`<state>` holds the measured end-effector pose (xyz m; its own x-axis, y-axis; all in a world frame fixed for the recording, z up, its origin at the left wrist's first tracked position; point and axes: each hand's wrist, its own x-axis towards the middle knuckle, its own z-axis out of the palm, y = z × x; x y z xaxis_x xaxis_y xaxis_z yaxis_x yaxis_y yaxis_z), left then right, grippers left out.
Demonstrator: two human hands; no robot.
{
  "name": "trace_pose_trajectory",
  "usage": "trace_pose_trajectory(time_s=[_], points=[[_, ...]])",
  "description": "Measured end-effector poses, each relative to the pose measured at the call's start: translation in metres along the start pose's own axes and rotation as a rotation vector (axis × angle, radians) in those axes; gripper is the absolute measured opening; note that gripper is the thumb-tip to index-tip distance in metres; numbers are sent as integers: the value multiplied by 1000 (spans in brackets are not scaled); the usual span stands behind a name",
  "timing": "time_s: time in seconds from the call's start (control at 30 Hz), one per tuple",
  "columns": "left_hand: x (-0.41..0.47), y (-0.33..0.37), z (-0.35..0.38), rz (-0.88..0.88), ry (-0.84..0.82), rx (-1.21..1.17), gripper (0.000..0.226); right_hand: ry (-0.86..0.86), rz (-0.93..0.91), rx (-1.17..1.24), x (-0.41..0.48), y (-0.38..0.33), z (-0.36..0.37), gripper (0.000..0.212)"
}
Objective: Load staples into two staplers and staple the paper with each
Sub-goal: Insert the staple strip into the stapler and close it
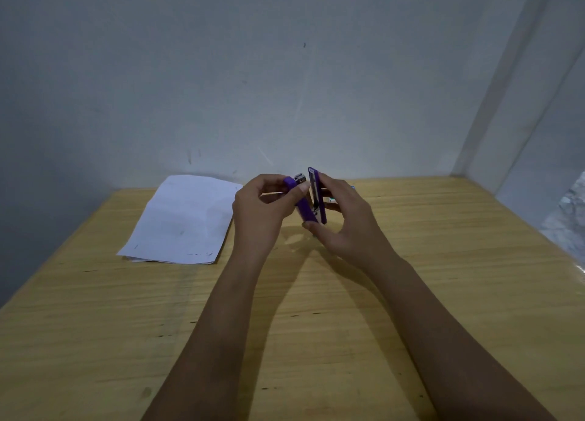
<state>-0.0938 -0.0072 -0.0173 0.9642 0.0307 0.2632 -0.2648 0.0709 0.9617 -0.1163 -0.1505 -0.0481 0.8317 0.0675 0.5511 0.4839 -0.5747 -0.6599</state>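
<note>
The purple stapler is gripped, hinged open, by both left hand and right hand; fingers could be pinched if it snaps shut.

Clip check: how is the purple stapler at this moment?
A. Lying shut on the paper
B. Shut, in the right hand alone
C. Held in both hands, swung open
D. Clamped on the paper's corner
C: the left hand and right hand both grip the purple stapler above the table, its two halves spread apart; the paper lies untouched to the left.
</note>
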Motion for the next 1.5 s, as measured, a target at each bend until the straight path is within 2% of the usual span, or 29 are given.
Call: trace_pose_trajectory(time_s=[0.1,0.27,0.3,0.4,0.53,0.63,0.67,0.8,0.87,1.0,1.07,1.23,1.33,1.4,1.5], points=[[-3,2,3,-8,-32,-24,20,29,9,-40,-1,0,2,74],[-2,1,4,-2,-144,-63,11,101,33,-13,2,1,-5,64],[0,-2,1,28,-130,-2,11,127,56,-3,3,2,-7,61],[5,-16,-9,188,-67,434,19,177,182,89,4,4,-12,38],[7,-37,-19,165,-88,785,31,174,340,256,6,4,-15,6],[10,-53,-20,119,-137,929,37,202,403,277,9,2,-16,47],[11,-58,-20,81,-161,970,38,196,434,272,10,1,-18,52],[18,-76,-18,23,-244,1159,47,187,596,359,20,0,-23,29],[20,-79,-18,30,-248,1179,48,163,606,329,26,-2,-23,28],[20,-78,-17,33,-246,1191,47,87,482,214,36,-9,-21,33],[19,-78,-17,34,-246,1194,47,90,409,86,43,-9,-19,41],[21,-80,-17,28,-240,1189,47,45,323,-222,55,-8,-12,38],[20,-79,-17,29,-236,1190,47,41,353,-185,51,-1,-8,33],[20,-78,-16,32,-241,1197,47,98,376,-164,47,4,-6,32],[20,-78,-16,32,-244,1193,46,221,517,75,44,4,-9,35]])
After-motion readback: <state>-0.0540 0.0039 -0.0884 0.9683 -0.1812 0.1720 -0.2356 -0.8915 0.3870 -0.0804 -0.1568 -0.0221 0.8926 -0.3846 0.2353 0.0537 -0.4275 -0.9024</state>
